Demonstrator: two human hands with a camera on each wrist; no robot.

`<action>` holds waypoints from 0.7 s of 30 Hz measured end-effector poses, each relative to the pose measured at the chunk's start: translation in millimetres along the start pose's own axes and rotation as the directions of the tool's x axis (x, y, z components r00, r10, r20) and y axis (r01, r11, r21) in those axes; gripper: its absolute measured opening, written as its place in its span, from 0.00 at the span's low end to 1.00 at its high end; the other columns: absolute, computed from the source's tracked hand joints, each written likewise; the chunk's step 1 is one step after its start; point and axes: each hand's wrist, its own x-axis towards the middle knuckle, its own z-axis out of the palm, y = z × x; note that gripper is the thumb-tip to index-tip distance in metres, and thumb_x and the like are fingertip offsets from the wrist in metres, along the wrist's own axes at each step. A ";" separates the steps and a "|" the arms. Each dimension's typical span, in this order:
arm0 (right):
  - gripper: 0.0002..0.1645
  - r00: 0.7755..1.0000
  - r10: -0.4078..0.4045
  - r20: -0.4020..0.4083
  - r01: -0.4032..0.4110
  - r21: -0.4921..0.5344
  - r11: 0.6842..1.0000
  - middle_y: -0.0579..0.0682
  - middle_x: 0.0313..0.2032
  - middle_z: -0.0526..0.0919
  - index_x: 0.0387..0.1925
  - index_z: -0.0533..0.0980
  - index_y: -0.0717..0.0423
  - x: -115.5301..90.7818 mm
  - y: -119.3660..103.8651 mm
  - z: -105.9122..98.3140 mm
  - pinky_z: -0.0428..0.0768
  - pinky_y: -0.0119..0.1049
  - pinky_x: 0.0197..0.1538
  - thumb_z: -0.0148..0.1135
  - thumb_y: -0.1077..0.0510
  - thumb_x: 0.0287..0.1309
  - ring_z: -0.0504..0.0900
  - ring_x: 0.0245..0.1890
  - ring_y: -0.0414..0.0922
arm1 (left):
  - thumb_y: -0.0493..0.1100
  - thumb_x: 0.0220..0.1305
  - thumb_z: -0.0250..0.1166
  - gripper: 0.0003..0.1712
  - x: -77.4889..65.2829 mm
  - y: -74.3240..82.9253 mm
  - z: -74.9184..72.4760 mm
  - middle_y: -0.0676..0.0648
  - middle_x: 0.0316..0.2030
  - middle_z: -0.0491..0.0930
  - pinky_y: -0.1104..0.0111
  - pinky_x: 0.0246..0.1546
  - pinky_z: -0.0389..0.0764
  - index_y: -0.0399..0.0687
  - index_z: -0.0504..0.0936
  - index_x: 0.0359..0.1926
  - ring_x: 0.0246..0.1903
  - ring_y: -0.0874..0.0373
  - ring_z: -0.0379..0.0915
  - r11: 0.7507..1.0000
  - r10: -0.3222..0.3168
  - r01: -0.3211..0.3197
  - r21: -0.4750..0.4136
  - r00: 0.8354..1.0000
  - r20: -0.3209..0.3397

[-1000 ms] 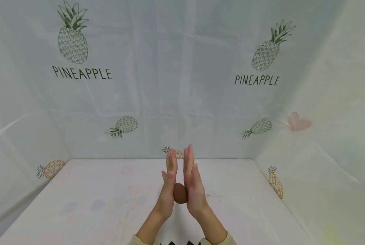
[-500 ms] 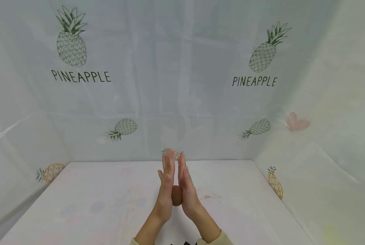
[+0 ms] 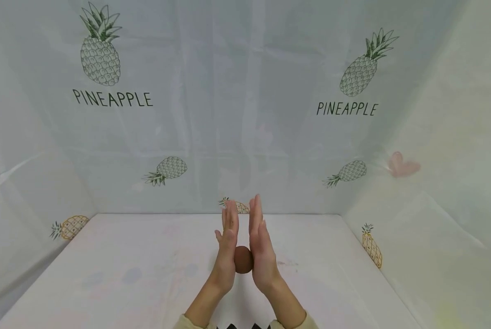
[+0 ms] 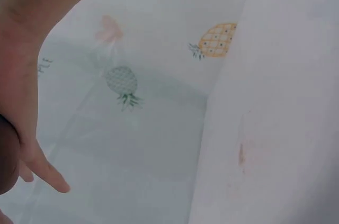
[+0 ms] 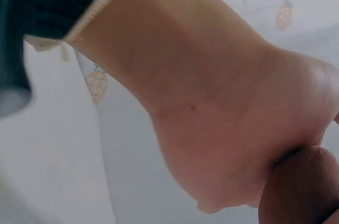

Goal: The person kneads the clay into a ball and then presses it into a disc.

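A smooth brown ball [image 3: 243, 260], clay-like in look, is held between two palms over the front middle of the table. My left hand [image 3: 226, 251] presses it from the left with straight fingers pointing away from me. From the right, my right hand [image 3: 263, 256] presses it in the same way, fingers also straight. A gap shows between the two sets of fingers above the ball. In the left wrist view the ball [image 4: 7, 155] is cut off by the left edge. The right wrist view shows the ball [image 5: 299, 187] against the palm at lower right.
A white table [image 3: 130, 256] with faint coloured spots lies beneath the hands. Brownish smudges [image 3: 287, 263] mark it right of the hands. Pale sheeting [image 3: 245, 114] printed with pineapples hangs behind and at both sides.
Half a second ago the hands and ball stood a little further left, with the right hand drawn back lower. Now the right hand has slid forward again, nearly as one second ago.
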 end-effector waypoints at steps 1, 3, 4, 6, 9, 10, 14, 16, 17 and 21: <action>0.35 1.000 -0.002 -0.010 0.002 0.001 1.000 0.32 0.84 0.30 0.85 0.28 0.29 0.6 -0.6 -2.5 0.19 0.65 0.78 0.13 0.37 0.83 0.26 0.84 0.38 | 0.55 0.84 0.20 0.33 -0.6 0.1 2.1 0.65 0.84 0.25 0.34 0.70 0.09 0.70 0.32 0.86 0.83 0.59 0.12 1.000 0.004 -0.004 0.000 1.000 0.009; 0.35 0.999 -0.003 -0.033 0.003 0.001 1.000 0.32 0.84 0.30 0.85 0.28 0.29 1.9 -1.5 -7.5 0.19 0.64 0.78 0.13 0.37 0.83 0.26 0.84 0.39 | 0.53 0.84 0.20 0.33 -2.3 1.0 6.0 0.64 0.85 0.25 0.33 0.70 0.09 0.69 0.32 0.86 0.83 0.57 0.12 1.000 0.021 -0.021 0.009 0.999 0.031; 0.36 0.999 -0.002 -0.045 0.002 0.002 1.000 0.32 0.84 0.30 0.85 0.28 0.29 2.7 -1.9 -9.7 0.20 0.64 0.78 0.13 0.37 0.83 0.26 0.84 0.39 | 0.52 0.85 0.20 0.33 -3.4 2.0 7.8 0.64 0.85 0.25 0.32 0.69 0.09 0.69 0.32 0.86 0.83 0.57 0.12 0.999 0.030 -0.031 0.014 0.999 0.042; 0.35 0.998 -0.005 -0.064 0.005 0.005 1.000 0.32 0.84 0.30 0.85 0.28 0.28 4.0 -1.5 -13.7 0.20 0.65 0.78 0.14 0.37 0.83 0.26 0.84 0.40 | 0.51 0.85 0.21 0.34 -5.4 4.6 10.9 0.62 0.85 0.25 0.31 0.69 0.10 0.68 0.32 0.86 0.83 0.58 0.13 0.998 0.054 -0.055 0.026 0.997 0.063; 0.36 0.997 -0.011 -0.078 0.012 0.017 1.000 0.34 0.84 0.30 0.85 0.28 0.29 6.5 2.1 -17.1 0.19 0.67 0.77 0.15 0.37 0.83 0.26 0.84 0.41 | 0.49 0.85 0.21 0.34 -7.7 8.8 13.9 0.60 0.86 0.26 0.28 0.69 0.13 0.65 0.34 0.87 0.83 0.58 0.14 0.993 0.093 -0.098 0.061 0.993 0.078; 0.36 0.997 -0.007 -0.077 0.009 0.026 1.000 0.34 0.85 0.30 0.85 0.28 0.29 7.2 4.1 -17.3 0.19 0.68 0.77 0.16 0.37 0.83 0.26 0.84 0.42 | 0.49 0.85 0.21 0.34 -8.2 10.2 14.2 0.59 0.86 0.27 0.28 0.69 0.14 0.64 0.34 0.87 0.84 0.59 0.15 0.992 0.104 -0.109 0.070 0.992 0.076; 0.35 0.998 0.035 -0.046 -0.032 0.059 0.998 0.35 0.85 0.30 0.85 0.30 0.27 9.2 13.6 -12.8 0.21 0.68 0.77 0.17 0.37 0.83 0.25 0.84 0.42 | 0.50 0.85 0.23 0.34 -8.0 13.8 11.7 0.58 0.86 0.29 0.30 0.71 0.15 0.60 0.35 0.87 0.84 0.56 0.15 0.986 0.132 -0.136 0.098 0.990 0.045; 0.35 0.998 0.067 -0.017 -0.066 0.064 0.996 0.33 0.84 0.30 0.85 0.31 0.25 8.6 17.6 -8.2 0.21 0.67 0.77 0.17 0.36 0.83 0.25 0.84 0.41 | 0.51 0.84 0.23 0.35 -7.0 14.8 8.4 0.58 0.86 0.30 0.32 0.71 0.14 0.59 0.35 0.87 0.84 0.55 0.15 0.986 0.131 -0.133 0.104 0.991 0.023; 0.34 0.997 0.079 -0.002 -0.079 0.061 0.995 0.33 0.84 0.30 0.85 0.31 0.24 8.0 19.0 -5.5 0.21 0.67 0.78 0.17 0.36 0.83 0.24 0.84 0.41 | 0.51 0.84 0.23 0.35 -6.2 15.2 6.4 0.58 0.86 0.29 0.32 0.71 0.14 0.59 0.35 0.87 0.84 0.54 0.15 0.986 0.129 -0.130 0.107 0.992 0.014; 0.34 0.994 0.105 0.041 -0.107 0.039 0.994 0.30 0.84 0.29 0.84 0.31 0.22 3.7 19.8 4.0 0.20 0.65 0.78 0.15 0.36 0.83 0.22 0.83 0.39 | 0.54 0.84 0.23 0.35 -1.7 16.1 -2.1 0.63 0.86 0.28 0.37 0.73 0.11 0.65 0.34 0.87 0.84 0.56 0.15 0.992 0.088 -0.086 0.090 0.996 -0.018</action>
